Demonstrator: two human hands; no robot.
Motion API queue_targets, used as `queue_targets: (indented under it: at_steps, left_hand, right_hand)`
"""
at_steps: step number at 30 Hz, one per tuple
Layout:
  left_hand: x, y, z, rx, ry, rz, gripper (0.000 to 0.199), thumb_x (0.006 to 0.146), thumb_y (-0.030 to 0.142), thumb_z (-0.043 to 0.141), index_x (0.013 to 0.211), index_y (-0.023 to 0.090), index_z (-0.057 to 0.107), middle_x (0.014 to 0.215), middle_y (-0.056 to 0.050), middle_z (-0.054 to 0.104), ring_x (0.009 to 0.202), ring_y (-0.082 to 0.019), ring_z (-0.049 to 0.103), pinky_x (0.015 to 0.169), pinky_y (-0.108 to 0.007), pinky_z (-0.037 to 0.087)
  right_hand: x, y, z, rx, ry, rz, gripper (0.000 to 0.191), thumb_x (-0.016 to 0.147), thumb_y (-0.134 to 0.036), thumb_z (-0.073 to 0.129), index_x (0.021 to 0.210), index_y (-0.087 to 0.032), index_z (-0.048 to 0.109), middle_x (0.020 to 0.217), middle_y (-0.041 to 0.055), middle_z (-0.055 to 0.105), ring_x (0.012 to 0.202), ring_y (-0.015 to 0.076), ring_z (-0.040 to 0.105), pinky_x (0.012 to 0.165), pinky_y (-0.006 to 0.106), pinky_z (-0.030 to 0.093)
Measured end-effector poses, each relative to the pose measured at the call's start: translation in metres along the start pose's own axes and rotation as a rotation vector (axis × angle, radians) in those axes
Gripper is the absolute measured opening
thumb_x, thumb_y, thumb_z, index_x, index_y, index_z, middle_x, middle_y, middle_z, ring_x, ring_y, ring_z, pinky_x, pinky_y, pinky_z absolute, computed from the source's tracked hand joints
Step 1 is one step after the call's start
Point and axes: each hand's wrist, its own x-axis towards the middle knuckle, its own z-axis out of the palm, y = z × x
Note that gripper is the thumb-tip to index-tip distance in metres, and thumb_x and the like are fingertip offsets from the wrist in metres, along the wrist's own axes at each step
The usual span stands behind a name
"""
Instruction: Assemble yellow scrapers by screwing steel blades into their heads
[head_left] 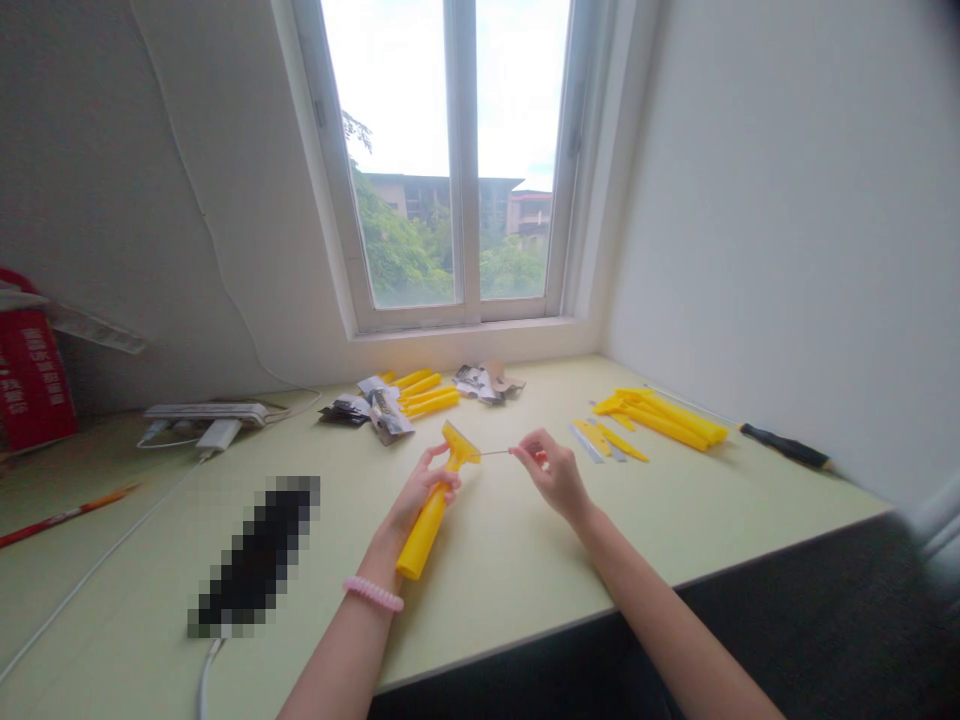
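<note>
My left hand is closed round the neck of a yellow scraper, its thick handle slanting down towards my wrist. The scraper's wide head points away from me. My right hand pinches the end of a thin metal rod, possibly a small hex key or screwdriver. The rod's far end meets the side of the scraper head; whether it sits in a screw is too small to see. Right of my right hand lie flat yellow pieces and a pale blade, beside several yellow scraper handles.
At the back are more yellow handles with small packets and torn wrappers. A black-handled screwdriver lies far right. Left are a power strip, a blurred-out dark object with a white cable, and a red pencil-like stick.
</note>
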Motion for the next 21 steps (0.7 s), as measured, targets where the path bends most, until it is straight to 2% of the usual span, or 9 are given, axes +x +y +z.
queue_targets:
  at_steps: [3, 8, 11, 16, 21]
  left_hand:
    - [0.0015, -0.0006, -0.0013, 0.008, 0.003, -0.009, 0.071, 0.056, 0.011, 0.060, 0.119, 0.021, 0.029, 0.058, 0.006, 0.047, 0.040, -0.004, 0.039, 0.042, -0.015, 0.027]
    - [0.0038, -0.0028, -0.0050, -0.019, -0.011, 0.003, 0.072, 0.058, 0.011, 0.060, 0.121, 0.021, 0.027, 0.059, 0.004, 0.049, 0.042, -0.004, 0.041, 0.042, -0.014, 0.026]
    - [0.0034, -0.0031, -0.0056, -0.012, -0.031, 0.005, 0.069, 0.059, 0.011, 0.057, 0.120, 0.022, 0.027, 0.059, 0.004, 0.050, 0.041, -0.003, 0.040, 0.043, -0.013, 0.026]
    - [0.0009, -0.0011, -0.0028, 0.015, -0.018, -0.003, 0.069, 0.059, 0.009, 0.056, 0.120, 0.020, 0.027, 0.056, 0.005, 0.049, 0.040, -0.004, 0.039, 0.042, -0.014, 0.026]
    - [0.0001, -0.0006, -0.0022, 0.026, -0.007, 0.003, 0.069, 0.058, 0.010, 0.056, 0.120, 0.020, 0.028, 0.056, 0.006, 0.048, 0.040, -0.004, 0.040, 0.042, -0.015, 0.027]
  right_hand:
    - [0.0002, -0.0004, 0.0008, -0.006, -0.008, -0.008, 0.017, 0.082, -0.035, 0.047, 0.076, -0.019, 0.048, 0.065, 0.0005, 0.055, 0.057, 0.0123, 0.054, 0.054, 0.024, 0.046]
    - [0.0003, -0.0011, 0.0024, -0.076, -0.039, -0.035, 0.013, 0.084, -0.031, 0.043, 0.088, -0.019, 0.047, 0.077, 0.0033, 0.058, 0.066, 0.0139, 0.056, 0.058, 0.026, 0.046]
    - [0.0009, -0.0004, 0.0020, -0.070, -0.013, -0.063, 0.011, 0.085, -0.029, 0.042, 0.084, -0.020, 0.047, 0.076, 0.0034, 0.057, 0.068, 0.0143, 0.055, 0.063, 0.027, 0.046]
    - [0.0015, 0.0004, -0.0003, -0.032, 0.001, -0.032, 0.014, 0.083, -0.033, 0.047, 0.077, -0.020, 0.049, 0.070, 0.0019, 0.058, 0.061, 0.0135, 0.054, 0.056, 0.025, 0.045]
    - [0.0007, 0.0006, -0.0010, -0.018, -0.007, -0.003, 0.018, 0.081, -0.037, 0.049, 0.077, -0.020, 0.050, 0.067, 0.0014, 0.058, 0.058, 0.0133, 0.054, 0.056, 0.026, 0.045]
